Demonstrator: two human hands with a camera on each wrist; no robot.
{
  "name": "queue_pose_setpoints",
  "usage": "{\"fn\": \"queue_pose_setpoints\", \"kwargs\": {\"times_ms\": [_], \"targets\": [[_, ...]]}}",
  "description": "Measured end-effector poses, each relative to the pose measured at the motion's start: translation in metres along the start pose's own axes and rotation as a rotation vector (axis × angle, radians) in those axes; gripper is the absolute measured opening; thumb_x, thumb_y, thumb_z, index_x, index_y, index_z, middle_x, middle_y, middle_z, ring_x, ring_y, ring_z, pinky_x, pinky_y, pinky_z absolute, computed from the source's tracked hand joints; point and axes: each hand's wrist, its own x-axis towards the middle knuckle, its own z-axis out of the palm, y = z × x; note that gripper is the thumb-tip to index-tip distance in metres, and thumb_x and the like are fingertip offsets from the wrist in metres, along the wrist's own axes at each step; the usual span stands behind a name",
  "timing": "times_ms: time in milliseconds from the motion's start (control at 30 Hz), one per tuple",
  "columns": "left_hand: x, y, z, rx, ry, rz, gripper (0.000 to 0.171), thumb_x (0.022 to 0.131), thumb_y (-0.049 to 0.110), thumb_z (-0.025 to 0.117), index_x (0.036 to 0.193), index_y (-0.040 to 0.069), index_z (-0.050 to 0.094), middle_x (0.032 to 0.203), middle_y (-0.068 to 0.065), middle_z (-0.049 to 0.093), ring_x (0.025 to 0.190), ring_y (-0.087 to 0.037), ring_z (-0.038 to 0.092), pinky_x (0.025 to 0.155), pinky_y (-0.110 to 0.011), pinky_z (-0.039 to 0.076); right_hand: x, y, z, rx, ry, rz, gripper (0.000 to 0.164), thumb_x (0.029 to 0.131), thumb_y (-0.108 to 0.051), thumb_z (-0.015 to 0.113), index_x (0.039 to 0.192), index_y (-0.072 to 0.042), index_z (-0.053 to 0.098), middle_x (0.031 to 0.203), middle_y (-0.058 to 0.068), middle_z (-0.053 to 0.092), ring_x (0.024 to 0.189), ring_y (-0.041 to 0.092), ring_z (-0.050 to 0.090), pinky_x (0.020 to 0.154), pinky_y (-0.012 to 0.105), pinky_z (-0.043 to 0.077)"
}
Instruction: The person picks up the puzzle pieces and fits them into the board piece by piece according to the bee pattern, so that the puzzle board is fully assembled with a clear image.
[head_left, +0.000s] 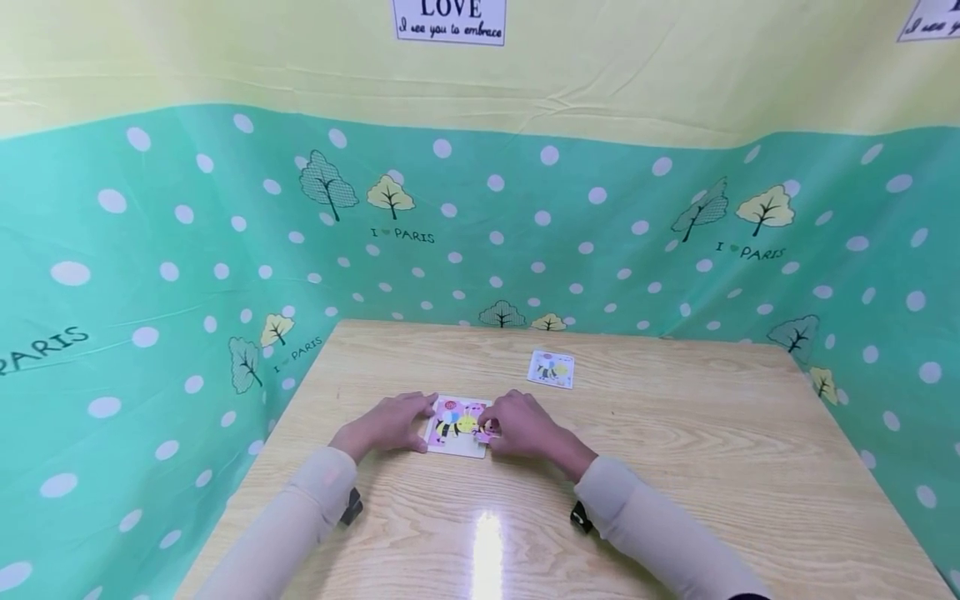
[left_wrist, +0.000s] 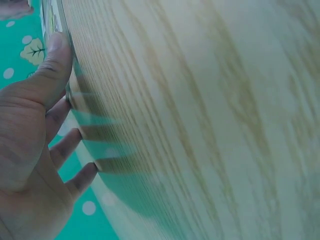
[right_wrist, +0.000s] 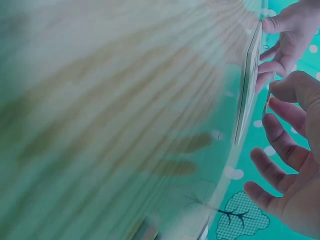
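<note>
A small flat picture puzzle board (head_left: 459, 452) with a white border lies on the table, showing a bee on pink. My left hand (head_left: 393, 421) rests along its left side, the thumb near the lower corner and a fingertip at the upper one. In the left wrist view its fingers are spread, touching down on the tabletop. Between thumb and index finger, my right hand (head_left: 519, 425) pinches a thin pink puzzle piece (head_left: 487, 431) over the board's right part. Seen edge-on in the right wrist view, the piece (right_wrist: 267, 100) is tilted and raised off the board (right_wrist: 246, 87).
Farther back on the wooden table (head_left: 675, 433) lies a second small card (head_left: 551, 368) with a bee picture. Behind and at both sides hangs a green dotted cloth (head_left: 480, 225). A dark band or device sits under each wrist.
</note>
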Motion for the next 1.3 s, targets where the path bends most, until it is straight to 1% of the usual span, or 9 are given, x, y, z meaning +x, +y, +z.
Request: {"fn": "queue_pose_setpoints", "kwargs": {"times_ms": [133, 267, 467, 567, 700, 800, 1067, 1200, 1300], "targets": [[0.001, 0.0, 0.0, 0.014, -0.003, -0.005, 0.069, 0.079, 0.049, 0.082, 0.138, 0.022, 0.062, 0.164, 0.002, 0.039, 0.153, -0.029, 0.035, 0.126, -0.053, 0.03, 0.007, -0.005, 0.003, 0.003, -0.008, 0.007, 0.039, 0.079, -0.026, 0.079, 0.118, -0.025, 0.076, 0.084, -0.01, 0.062, 0.085, 0.013, 0.05, 0.081, 0.031, 0.042], [0.001, 0.001, -0.001, 0.01, -0.009, 0.003, 0.069, 0.079, 0.049, 0.082, 0.138, 0.021, 0.062, 0.164, 0.0, 0.039, 0.153, -0.03, 0.034, 0.126, -0.055, 0.029, 0.015, -0.009, 0.009, -0.006, -0.016, 0.005, 0.041, 0.077, -0.028, 0.08, 0.118, -0.026, 0.076, 0.09, -0.011, 0.064, 0.087, 0.013, 0.05, 0.082, 0.032, 0.044], [0.002, 0.0, -0.002, 0.006, -0.011, 0.02, 0.07, 0.078, 0.05, 0.082, 0.138, 0.019, 0.062, 0.165, -0.001, 0.038, 0.153, -0.032, 0.035, 0.125, -0.057, 0.029, 0.024, -0.015, 0.016, -0.023, -0.013, -0.027, 0.039, 0.078, -0.028, 0.078, 0.117, -0.027, 0.077, 0.079, -0.013, 0.058, 0.083, 0.012, 0.05, 0.079, 0.031, 0.045], [0.001, 0.0, -0.002, 0.009, -0.004, 0.025, 0.069, 0.078, 0.049, 0.082, 0.136, 0.019, 0.062, 0.164, -0.001, 0.039, 0.152, -0.032, 0.036, 0.125, -0.056, 0.03, 0.028, -0.019, 0.019, -0.029, -0.025, -0.023, 0.039, 0.078, -0.027, 0.079, 0.117, -0.028, 0.077, 0.08, -0.013, 0.059, 0.084, 0.012, 0.051, 0.082, 0.033, 0.047], [0.001, 0.0, -0.002, 0.01, 0.008, 0.037, 0.066, 0.078, 0.047, 0.083, 0.133, 0.019, 0.063, 0.163, -0.002, 0.041, 0.15, -0.032, 0.039, 0.124, -0.055, 0.032, 0.032, -0.024, 0.021, -0.033, -0.039, -0.014, 0.039, 0.078, -0.026, 0.079, 0.117, -0.028, 0.077, 0.083, -0.013, 0.063, 0.088, 0.013, 0.053, 0.089, 0.037, 0.05], [0.0, 0.001, -0.002, 0.008, 0.007, 0.039, 0.065, 0.078, 0.047, 0.083, 0.133, 0.019, 0.064, 0.163, -0.001, 0.041, 0.15, -0.032, 0.039, 0.124, -0.055, 0.032, 0.033, -0.026, 0.021, -0.046, -0.042, -0.022, 0.039, 0.079, -0.025, 0.079, 0.118, -0.028, 0.077, 0.085, -0.012, 0.066, 0.09, 0.013, 0.054, 0.092, 0.039, 0.051], [-0.001, 0.003, -0.003, 0.009, -0.001, 0.026, 0.065, 0.078, 0.047, 0.083, 0.134, 0.019, 0.063, 0.164, 0.0, 0.039, 0.151, -0.032, 0.037, 0.125, -0.056, 0.03, 0.037, -0.03, 0.024, -0.095, -0.032, -0.056, 0.038, 0.079, -0.025, 0.077, 0.117, -0.03, 0.077, 0.086, -0.01, 0.067, 0.086, 0.014, 0.054, 0.082, 0.034, 0.049], [-0.001, 0.004, -0.004, 0.018, 0.01, 0.04, 0.065, 0.078, 0.045, 0.083, 0.133, 0.018, 0.064, 0.163, -0.002, 0.041, 0.15, -0.032, 0.039, 0.124, -0.056, 0.032, 0.039, -0.03, 0.026, -0.105, -0.024, -0.063, 0.036, 0.081, -0.025, 0.076, 0.117, -0.029, 0.077, 0.086, -0.01, 0.069, 0.087, 0.014, 0.055, 0.081, 0.034, 0.05], [-0.001, 0.004, -0.004, 0.021, 0.015, 0.043, 0.065, 0.078, 0.045, 0.084, 0.134, 0.018, 0.063, 0.163, -0.002, 0.042, 0.149, -0.033, 0.04, 0.124, -0.055, 0.032, 0.04, -0.03, 0.027, -0.092, -0.028, -0.063, 0.036, 0.081, -0.023, 0.075, 0.116, -0.029, 0.078, 0.093, -0.009, 0.073, 0.088, 0.015, 0.056, 0.083, 0.036, 0.05]]}}
